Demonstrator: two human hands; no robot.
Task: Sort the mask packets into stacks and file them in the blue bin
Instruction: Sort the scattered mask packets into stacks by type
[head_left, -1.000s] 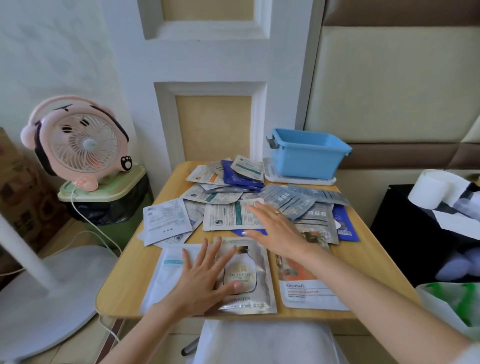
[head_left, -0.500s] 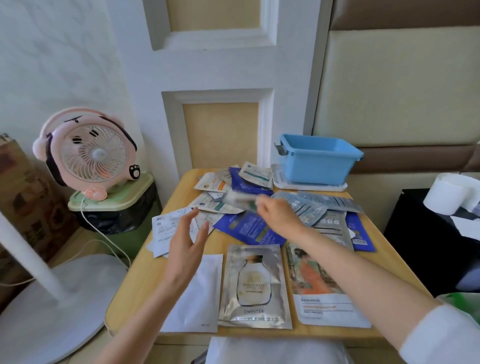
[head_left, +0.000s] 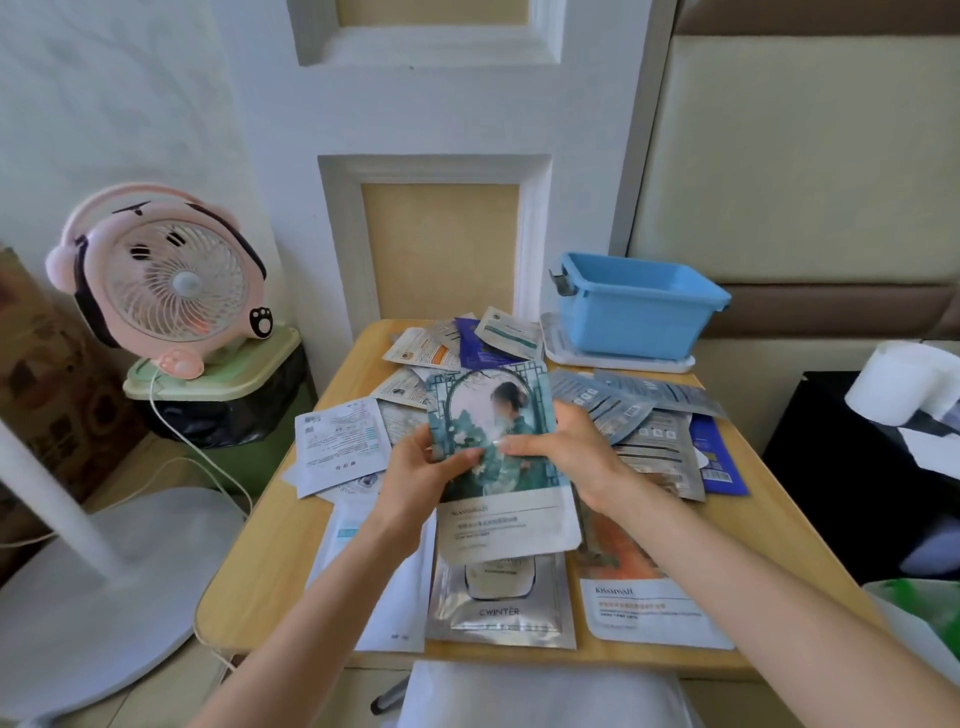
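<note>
Both forearms reached in over the bench (head_left: 769, 530), and the left hand (head_left: 426, 470) and right hand (head_left: 561, 447) each pinched one side of a single teal mask packet (head_left: 511, 488), thumbs on its face, holding it tilted up in front of the blue bin (head_left: 639, 317) and to its left. The packet showed a painted figure inside a round gateway above a white band of print (too blurred to read). Loose packets (head_left: 623, 415) lay scattered in front of the bin.
</note>
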